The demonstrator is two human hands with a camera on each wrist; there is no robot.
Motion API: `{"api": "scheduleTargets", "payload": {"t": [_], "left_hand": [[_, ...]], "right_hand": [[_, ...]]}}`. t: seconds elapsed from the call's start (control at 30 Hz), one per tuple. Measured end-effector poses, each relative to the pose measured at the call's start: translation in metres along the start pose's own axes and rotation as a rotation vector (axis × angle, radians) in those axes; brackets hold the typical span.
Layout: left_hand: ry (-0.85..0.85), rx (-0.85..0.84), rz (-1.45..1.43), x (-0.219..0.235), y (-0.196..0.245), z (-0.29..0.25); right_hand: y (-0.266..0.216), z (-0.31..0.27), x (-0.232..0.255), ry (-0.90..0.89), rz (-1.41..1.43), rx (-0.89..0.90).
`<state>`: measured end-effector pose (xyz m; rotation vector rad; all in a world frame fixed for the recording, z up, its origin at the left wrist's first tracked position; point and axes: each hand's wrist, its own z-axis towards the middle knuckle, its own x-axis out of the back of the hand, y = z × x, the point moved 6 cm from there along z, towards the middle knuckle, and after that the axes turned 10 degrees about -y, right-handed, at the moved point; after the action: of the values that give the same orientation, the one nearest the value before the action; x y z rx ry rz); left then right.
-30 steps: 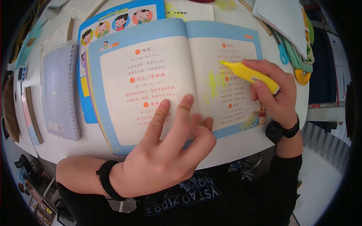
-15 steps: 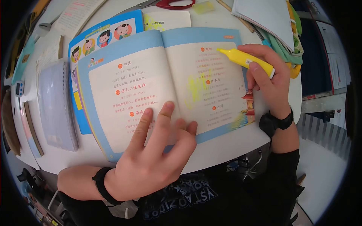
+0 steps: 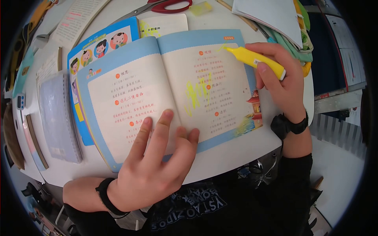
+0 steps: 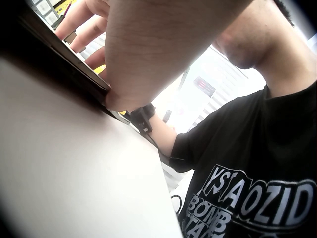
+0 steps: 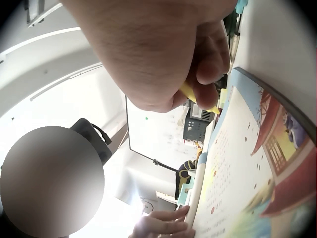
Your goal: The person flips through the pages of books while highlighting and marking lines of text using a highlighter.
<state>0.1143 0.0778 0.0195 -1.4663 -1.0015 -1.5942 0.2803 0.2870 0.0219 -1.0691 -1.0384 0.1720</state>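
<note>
An open book (image 3: 201, 37) with blue-bordered pages of red and black Chinese text lies in front of me. My left hand (image 3: 153, 165) rests on the lower left page, index and middle fingertips on the paper, other fingers bent near the fold. In my right hand (image 3: 281, 72) a yellow highlighter (image 3: 258, 61) is pinched between thumb and fingers. Its tip is right at the upper right page, beside the top heading, where a faint yellow mark (image 3: 220, 48) shows. A yellow scribble (image 3: 193, 96) runs down the inner side of that page. The right wrist view shows the highlighter (image 5: 188, 92) partly hidden by fingers.
Under the open book lies a blue book (image 3: 132, 25) with cartoon children. Left are a clear-covered spiral notebook (image 3: 59, 118) and a small timer (image 3: 20, 101). Red-handled scissors (image 3: 171, 7) lie at the back; papers (image 3: 271, 19) and a green cloth (image 3: 293, 51) sit back right.
The highlighter has moved up the right page from the upper text lines to beside the top heading, leaving a yellow mark. The book has shifted left in view. My left hand stays on the page.
</note>
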Motion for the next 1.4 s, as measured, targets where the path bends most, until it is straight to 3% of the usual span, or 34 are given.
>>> {"api": "scheduleTargets", "payload": {"t": [0.13, 0.2, 0.33, 0.43, 0.5, 0.53, 0.6, 0.73, 0.8, 0.93, 1.0, 1.03, 1.1, 1.2, 1.33, 1.4], "left_hand": [[0.005, -0.002, 0.011, -0.002, 0.0, -0.001], [0.016, 0.0, 0.016, -0.003, 0.001, -0.001], [0.011, 0.0, 0.014, -0.002, 0.001, -0.001], [0.015, 0.01, 0.01, -0.002, 0.001, -0.001], [0.028, 0.011, 0.017, -0.002, 0.001, -0.001], [0.027, 0.01, 0.018, -0.002, 0.001, -0.001], [-0.002, 0.007, 0.007, -0.001, 0.001, -0.001], [-0.002, 0.014, 0.002, 0.0, 0.0, -0.001], [-0.016, 0.01, 0.0, 0.0, 0.0, -0.001], [-0.007, 0.006, 0.005, -0.001, 0.001, -0.001], [-0.009, 0.008, 0.014, 0.0, 0.001, 0.0], [-0.01, 0.003, 0.016, 0.0, 0.001, 0.0], [-0.004, 0.002, 0.015, 0.001, 0.0, 0.0], [0.005, 0.002, 0.025, 0.0, 0.001, 0.0], [-0.001, 0.0, 0.024, 0.0, 0.001, -0.001], [-0.009, -0.005, 0.027, 0.0, 0.001, -0.001]], "right_hand": [[-0.003, 0.001, 0.001, -0.119, -0.176, 0.128], [0.004, 0.0, 0.011, -0.057, -0.098, -0.163], [0.002, -0.003, 0.021, 0.092, -0.124, -0.161], [-0.005, -0.004, 0.014, -0.008, -0.025, -0.063], [-0.004, -0.002, 0.007, -0.187, -0.175, 0.066], [-0.004, -0.002, 0.007, -0.186, -0.174, 0.066], [-0.004, -0.002, 0.017, -0.024, -0.285, 0.035], [-0.005, -0.005, 0.02, -0.014, -0.133, -0.154], [-0.017, -0.004, 0.01, -0.239, -0.134, 0.101], [-0.013, -0.004, 0.005, -0.227, -0.228, 0.104], [-0.014, -0.004, 0.015, -0.009, -0.331, 0.06], [-0.014, -0.005, 0.018, -0.005, -0.33, 0.057], [-0.019, -0.004, 0.017, -0.108, -0.261, 0.17], [-0.021, -0.005, 0.009, -0.135, -0.162, 0.151], [-0.009, -0.003, 0.003, -0.242, -0.236, 0.189], [-0.012, -0.004, 0.013, -0.037, -0.384, 0.217]]}}
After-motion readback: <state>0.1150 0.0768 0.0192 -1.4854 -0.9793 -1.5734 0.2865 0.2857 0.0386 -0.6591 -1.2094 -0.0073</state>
